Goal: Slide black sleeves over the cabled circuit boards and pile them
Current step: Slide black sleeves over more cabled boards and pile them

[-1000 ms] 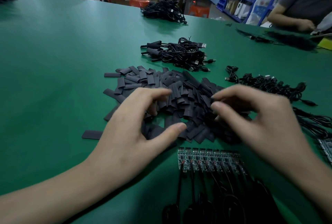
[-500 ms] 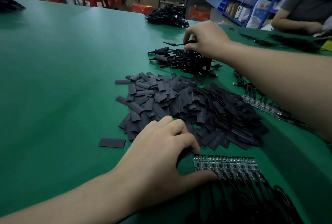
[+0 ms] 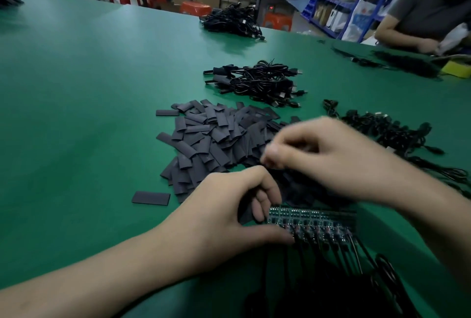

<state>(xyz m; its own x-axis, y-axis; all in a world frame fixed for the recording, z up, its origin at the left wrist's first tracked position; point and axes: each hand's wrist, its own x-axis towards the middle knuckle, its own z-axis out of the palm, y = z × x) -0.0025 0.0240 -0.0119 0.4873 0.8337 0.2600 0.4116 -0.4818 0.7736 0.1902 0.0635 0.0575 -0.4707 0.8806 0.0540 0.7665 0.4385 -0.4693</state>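
A heap of flat black sleeves (image 3: 216, 134) lies in the middle of the green table (image 3: 76, 113). In front of it, a row of small circuit boards (image 3: 318, 220) lies side by side, their black cables (image 3: 331, 279) running toward me. My left hand (image 3: 224, 218) rests at the row's left end, thumb on the first board, fingers curled on a black sleeve (image 3: 246, 215). My right hand (image 3: 331, 159) is blurred, with bent fingers pinching at the heap's near edge; what it holds is unclear. Beyond the heap sits a pile of sleeved, cabled boards (image 3: 262, 83).
One loose sleeve (image 3: 151, 198) lies left of the heap. A tangle of black cables (image 3: 382, 131) stretches along the right. Another cable bundle (image 3: 232, 21) sits at the far edge. A person (image 3: 420, 11) works at the far right near a yellow object (image 3: 456, 69).
My right hand has come back from the far pile of sleeved cables down to the sleeve heap. My left hand stayed at the left end of the board row, curling its fingers.
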